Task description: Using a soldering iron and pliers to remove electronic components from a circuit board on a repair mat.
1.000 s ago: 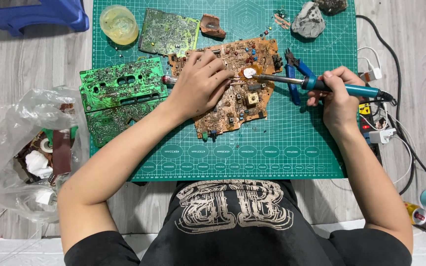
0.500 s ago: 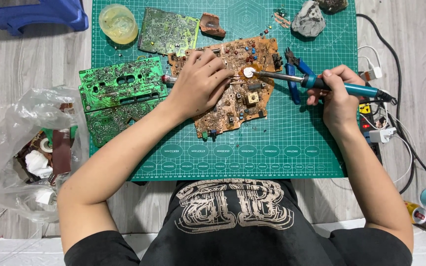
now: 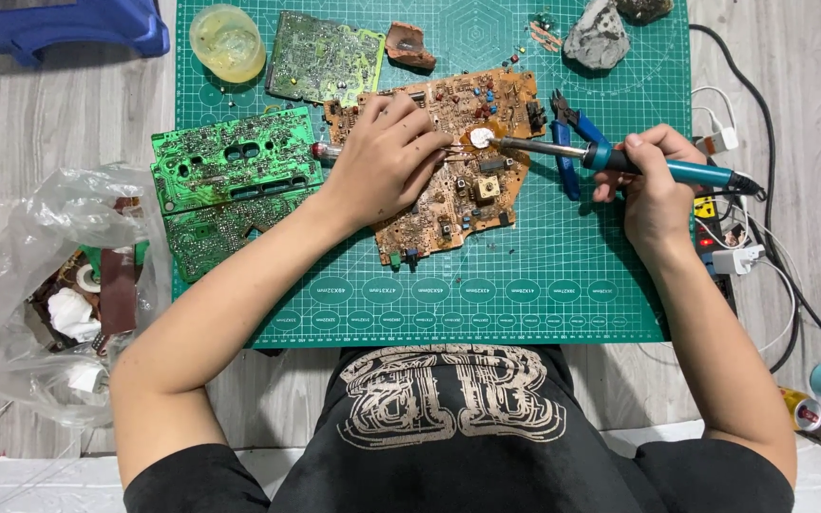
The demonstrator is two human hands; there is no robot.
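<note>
While the left hand (image 3: 387, 157) lies flat on the brown circuit board (image 3: 448, 161) at the middle of the green cutting mat (image 3: 525, 285), fingers pressed together around thin tweezers (image 3: 453, 149), the right hand (image 3: 653, 185) has its grip closed on a blue-handled soldering iron (image 3: 610, 157). Its tip touches a round silver part (image 3: 482, 138). Good work here probably means a firmly pinned board and a brief, steady touch.

Green circuit boards (image 3: 235, 180) left on cutting mat (image 3: 572, 285); yellowish tub (image 3: 227, 42) and grey rock (image 3: 597, 36) along top edge; blue pliers (image 3: 565, 142) mid-right; plastic bag (image 3: 45, 285) off mat.
</note>
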